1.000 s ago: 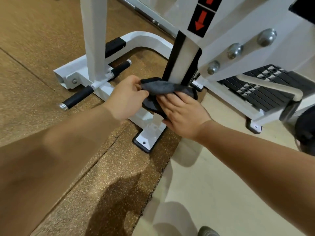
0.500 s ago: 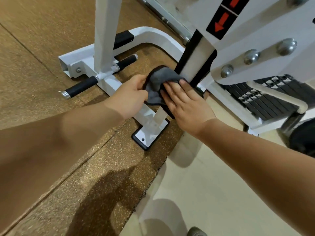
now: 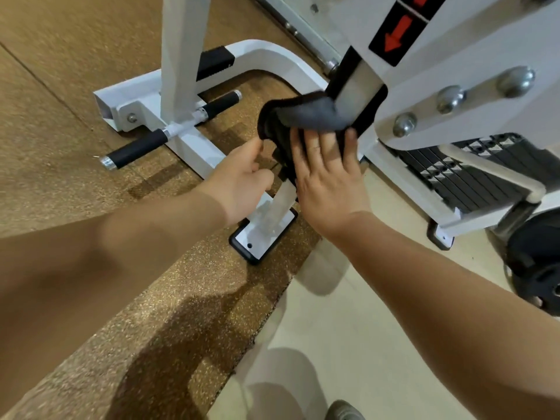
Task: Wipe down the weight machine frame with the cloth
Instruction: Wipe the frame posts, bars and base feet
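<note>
1. Two hands met at the cloth (image 3: pixel 306 116), wrapped round the frame's (image 3: pixel 454 71) post (image 3: pixel 357 83).
2. Right hand (image 3: pixel 327 183) pressed it there, fingers straight.
3. Left hand (image 3: pixel 242 177), its grip curled, pinched the cloth's lower edge.

Warm, fairly bright indoor light falls from above, throwing soft, doubled shadows onto the brown mat (image 3: pixel 212 313) at lower centre and the pale floor (image 3: pixel 378 344) beside it. Small glints sit on the round bolts (image 3: pixel 451 99) at upper right. The cloth (image 3: pixel 306 118) is slightly smeared, and the forearm (image 3: pixel 91 268) at lower left looks soft and swollen (wide-angle stretch).
</note>
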